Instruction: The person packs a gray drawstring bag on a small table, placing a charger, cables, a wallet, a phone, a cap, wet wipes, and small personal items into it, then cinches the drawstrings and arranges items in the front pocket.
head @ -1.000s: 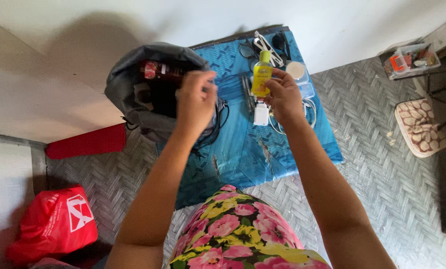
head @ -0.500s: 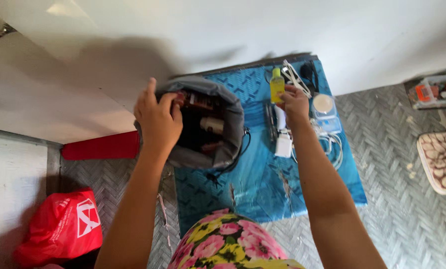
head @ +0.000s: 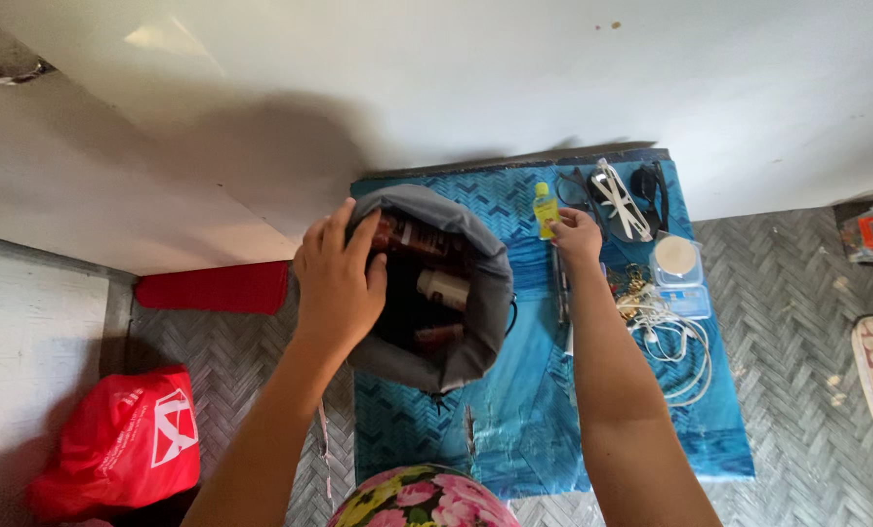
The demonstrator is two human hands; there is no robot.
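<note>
My left hand grips the near-left rim of an open grey bag that stands on a table covered with a blue patterned cloth. Inside the bag I see several bottles and tubes. My right hand rests at the far side of the cloth, its fingers around a small yellow bottle that stands upright on the table.
Glasses and dark sunglasses lie at the far right of the cloth, with a round white container, a white cable and a pen. A red bag sits on the floor at left, near a red box.
My right hand has carried the yellow bottle away from me and set it down at the far edge of the cloth. My left hand has stayed on the bag's rim.
</note>
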